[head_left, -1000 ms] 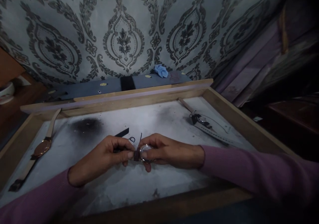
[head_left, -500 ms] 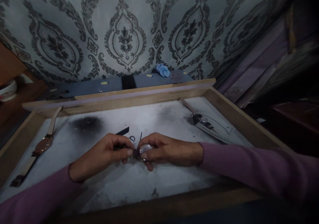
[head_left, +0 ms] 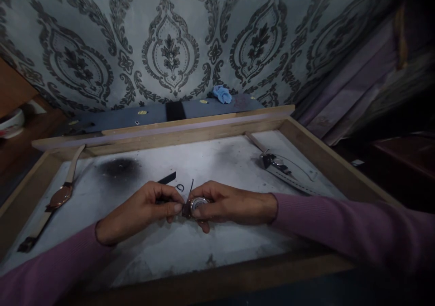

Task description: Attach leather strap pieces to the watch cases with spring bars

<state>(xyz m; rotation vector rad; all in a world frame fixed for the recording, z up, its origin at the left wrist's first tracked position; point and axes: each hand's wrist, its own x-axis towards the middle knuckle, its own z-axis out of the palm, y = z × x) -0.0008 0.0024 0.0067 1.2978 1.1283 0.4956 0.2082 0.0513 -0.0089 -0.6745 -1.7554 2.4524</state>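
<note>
Between my two hands is a wristwatch with a round, shiny case and a pale dial. My right hand is closed around the case, its thumb pressed on the dial's lower edge. The fingers of my left hand pinch the short dark strap end on the case's left side. What else lies inside the left fingers is hidden. Just behind the hands, a dark flat strip and a small dark loop lie on the white surface.
A shallow wooden tray with a stained white bottom surrounds the hands. A watch with a beige strap lies at its left, another watch at its right. Behind the tray are a blue crumpled cloth and a patterned wall.
Hardly anything differs. Both hands keep the same hold on the watch, and the whole view has shifted very slightly.
</note>
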